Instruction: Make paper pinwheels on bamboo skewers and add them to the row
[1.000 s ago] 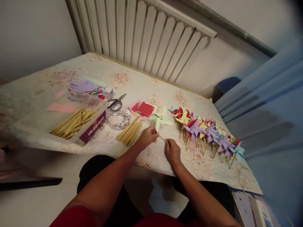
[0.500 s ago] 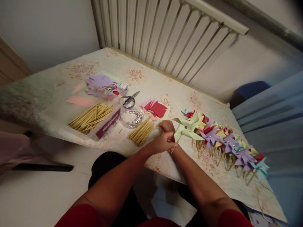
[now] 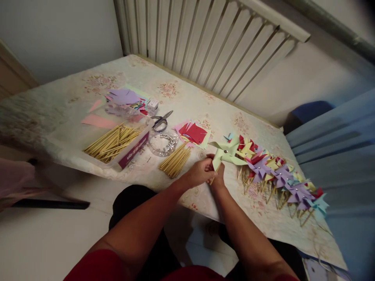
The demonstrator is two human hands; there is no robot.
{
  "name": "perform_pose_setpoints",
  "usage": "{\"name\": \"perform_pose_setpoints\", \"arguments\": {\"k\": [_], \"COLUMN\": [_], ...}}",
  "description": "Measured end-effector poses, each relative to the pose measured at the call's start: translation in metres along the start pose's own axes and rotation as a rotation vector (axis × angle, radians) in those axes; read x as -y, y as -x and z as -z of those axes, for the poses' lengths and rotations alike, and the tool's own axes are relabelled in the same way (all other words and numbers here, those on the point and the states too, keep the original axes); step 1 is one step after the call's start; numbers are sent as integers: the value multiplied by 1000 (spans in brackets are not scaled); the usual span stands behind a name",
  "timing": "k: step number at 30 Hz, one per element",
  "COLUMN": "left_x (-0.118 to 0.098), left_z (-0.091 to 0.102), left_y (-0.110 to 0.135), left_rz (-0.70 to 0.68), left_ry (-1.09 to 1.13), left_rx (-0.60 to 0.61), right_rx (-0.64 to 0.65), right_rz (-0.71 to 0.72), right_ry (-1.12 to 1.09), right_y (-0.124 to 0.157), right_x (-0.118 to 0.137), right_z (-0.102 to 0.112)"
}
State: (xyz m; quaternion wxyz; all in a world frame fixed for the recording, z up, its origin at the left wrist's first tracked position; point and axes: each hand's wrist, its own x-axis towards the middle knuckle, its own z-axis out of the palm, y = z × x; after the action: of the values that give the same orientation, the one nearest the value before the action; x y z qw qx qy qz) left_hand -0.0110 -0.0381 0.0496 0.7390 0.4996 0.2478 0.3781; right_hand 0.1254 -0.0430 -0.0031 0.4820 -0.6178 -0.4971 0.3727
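A light green paper pinwheel (image 3: 227, 152) on a thin yellow stick is upright before me, tilted a little. My left hand (image 3: 200, 173) is closed, pinching its stick below the blades. Close behind it, my right hand (image 3: 218, 179) curls around the same stick; its fingers are partly covered by the pinwheel and my left hand. A bundle of yellow sticks (image 3: 175, 160) lies just left of my hands. Beyond it rests a stack of cut paper squares (image 3: 193, 133), red on top. Several finished pinwheels (image 3: 281, 175) lie in a row to the right.
At left stands a clear plastic box (image 3: 134, 150) filled with sticks. Scissors (image 3: 161, 121) and a bag of silvery pins (image 3: 163, 144) lie beside it. Paper scraps (image 3: 124, 97) and a small white box (image 3: 152, 107) sit farther back. A radiator (image 3: 187, 43) lines the table's far edge.
My right hand has drawn back from the stick bundle to the pinwheel's stick. The pinwheel has shifted slightly left, with my left hand still on it.
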Motion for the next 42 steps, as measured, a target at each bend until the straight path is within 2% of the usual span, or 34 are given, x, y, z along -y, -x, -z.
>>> {"name": "perform_pose_setpoints", "arguments": {"k": [3,6,10,21,32,37,42], "left_x": [4,8,13,23,31,28,24], "left_z": [3,5,5,1,3,0,0], "left_y": [-6,-11,-16,-19,-22,-21,-21], "left_rz": [7,25,75,101,82,105,101], "left_ry": [-55,-140,-168,-152,-199,-125,-144], "left_rx": [-122,-234,-265,-202,-198,-177,-186], "right_rx": [-107,-64,-16,-13,-29,-36,-54], "right_rz": [-2,-117,-125,-179,-234,-231,-230], "right_ry": [53,-55,-157,-177,-272,-276,-262], "right_y": [18,49,71,63,56,55,54], "right_x": [4,2,-2,10,6,5,3], "right_z": [13,22,21,13,12,12,12]}}
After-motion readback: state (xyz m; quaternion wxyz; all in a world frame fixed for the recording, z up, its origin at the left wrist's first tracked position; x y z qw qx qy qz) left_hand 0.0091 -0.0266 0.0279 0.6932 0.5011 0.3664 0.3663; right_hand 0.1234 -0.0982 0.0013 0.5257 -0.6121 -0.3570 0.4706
